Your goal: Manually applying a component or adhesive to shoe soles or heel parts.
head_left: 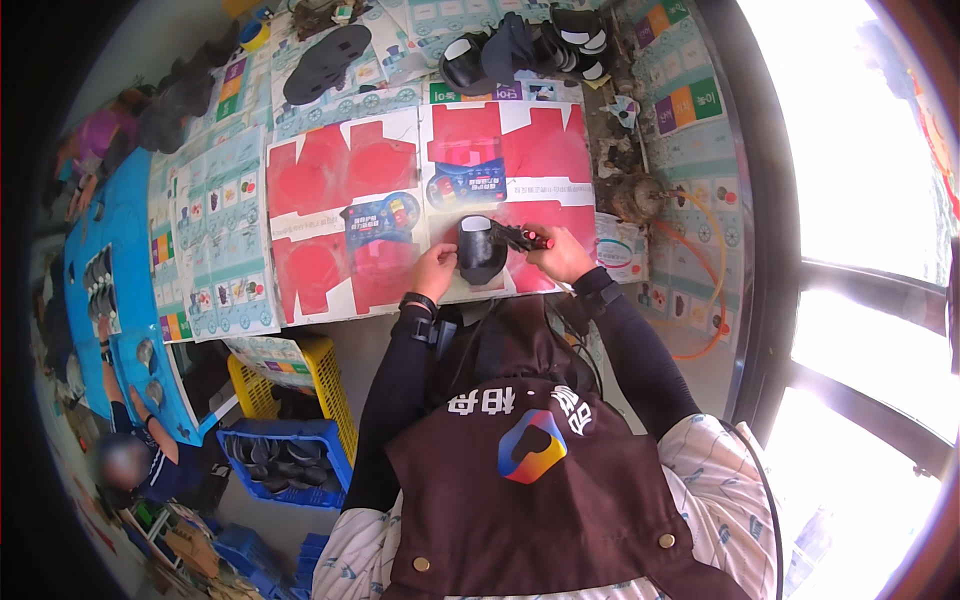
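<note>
- One blue crate (340, 460), view's 8 o'clock: black pieces (290, 452) inside, stage unclear.
- Black footwear piece (482, 264), 12 o'clock: apparently unfinished, remaining work indiscernible.
- Right hand (562, 257), piece's 3 o'clock: closed around black-and-red item (538, 240).
- Left hand (435, 272), piece's 9 o'clock: fingertips at edge, grip unclear.

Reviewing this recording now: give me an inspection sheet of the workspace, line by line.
Surface: patterned paper under red-and-white sheets.
Job's things: a black shoe, with a red-handled tool at its right side.
Clutter: dark shoes and flat black pieces along the far side.
Hands: left hand at the shoe's left edge; right hand holding the tool.
Cables: orange hose curving down at right.
Surroundings: yellow crate and blue crate, left; co-worker by a blue table; bright window, right.
</note>
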Tool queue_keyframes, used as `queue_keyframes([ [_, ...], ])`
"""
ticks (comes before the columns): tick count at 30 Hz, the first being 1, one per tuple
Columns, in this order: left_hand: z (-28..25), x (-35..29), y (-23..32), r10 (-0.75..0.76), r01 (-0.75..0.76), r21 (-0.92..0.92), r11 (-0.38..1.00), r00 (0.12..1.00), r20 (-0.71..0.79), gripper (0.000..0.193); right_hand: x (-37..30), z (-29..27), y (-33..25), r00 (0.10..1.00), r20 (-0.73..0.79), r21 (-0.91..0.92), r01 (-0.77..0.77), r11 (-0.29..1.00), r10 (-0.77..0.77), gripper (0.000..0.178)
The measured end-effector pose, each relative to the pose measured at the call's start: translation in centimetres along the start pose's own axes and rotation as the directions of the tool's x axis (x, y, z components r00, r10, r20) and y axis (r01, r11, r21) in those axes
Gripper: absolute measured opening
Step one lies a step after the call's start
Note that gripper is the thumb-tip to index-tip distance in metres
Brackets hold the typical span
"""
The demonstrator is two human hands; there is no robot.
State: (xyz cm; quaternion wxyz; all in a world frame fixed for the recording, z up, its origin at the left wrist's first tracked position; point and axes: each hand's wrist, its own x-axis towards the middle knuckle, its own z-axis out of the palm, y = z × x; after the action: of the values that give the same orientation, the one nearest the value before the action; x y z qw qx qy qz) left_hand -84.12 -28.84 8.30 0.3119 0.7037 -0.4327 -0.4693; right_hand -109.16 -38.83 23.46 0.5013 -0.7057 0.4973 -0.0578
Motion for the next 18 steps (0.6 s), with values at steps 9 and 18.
queue_keyframes([
  [9, 0.49, 0.13, -0.55, -0.019, 0.02, -0.032, 0.999, 1.0, 0.015, 0.024, 0.98, -0.28, -0.19, 0.998, 0.069, -0.096, 0.012, 0.995, -0.006, 0.046],
  [18, 0.47, -0.41, 0.12, -0.039, 0.039, 0.016, 0.999, 0.999, -0.011, 0.025, 1.05, -0.07, 0.28, 1.0, -0.019, -0.008, -0.017, 1.0, 0.017, 0.044],
])
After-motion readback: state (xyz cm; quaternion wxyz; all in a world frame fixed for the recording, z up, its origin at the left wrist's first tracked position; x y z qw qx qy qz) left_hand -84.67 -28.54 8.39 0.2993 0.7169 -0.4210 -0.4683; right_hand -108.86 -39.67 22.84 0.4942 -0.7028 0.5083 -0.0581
